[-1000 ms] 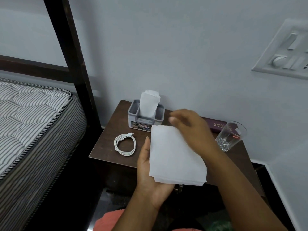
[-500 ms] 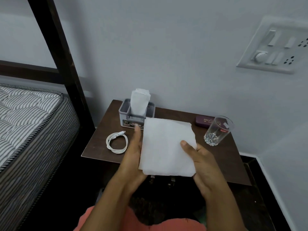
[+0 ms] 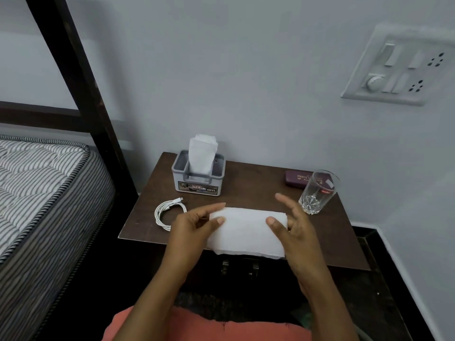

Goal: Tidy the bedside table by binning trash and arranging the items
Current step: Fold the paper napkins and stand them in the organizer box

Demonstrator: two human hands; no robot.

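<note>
Tissue (image 3: 246, 230), white and folded into a wide band, sits between the two hands over the front edge of the bedside table (image 3: 248, 193), its long axis running left to right across the view. The left hand (image 3: 194, 232) pinches the left end, thumb on the near face and forefinger along the top fold; the right hand (image 3: 293, 227) grips the right end with its thumb on the near face while its other fingers are spread and lifted off the sheet. Both hands are equally near, one at each end, so any further fold would probably bring the ends together across that long axis. Whether the lower edge touches the table I cannot tell. Behind it, a grey tissue box (image 3: 199, 178) with a sheet standing up from it sits at the back left of the dark wooden top; a coiled white cable (image 3: 167, 214) lies just beside the left hand; an empty drinking glass (image 3: 317, 193) stands near the right hand, with a maroon case (image 3: 295, 177) behind it. A striped mattress (image 3: 37, 183) and dark bedpost (image 3: 81, 77) lie to the left, and a switch panel (image 3: 396, 67) hangs on the pale wall.
</note>
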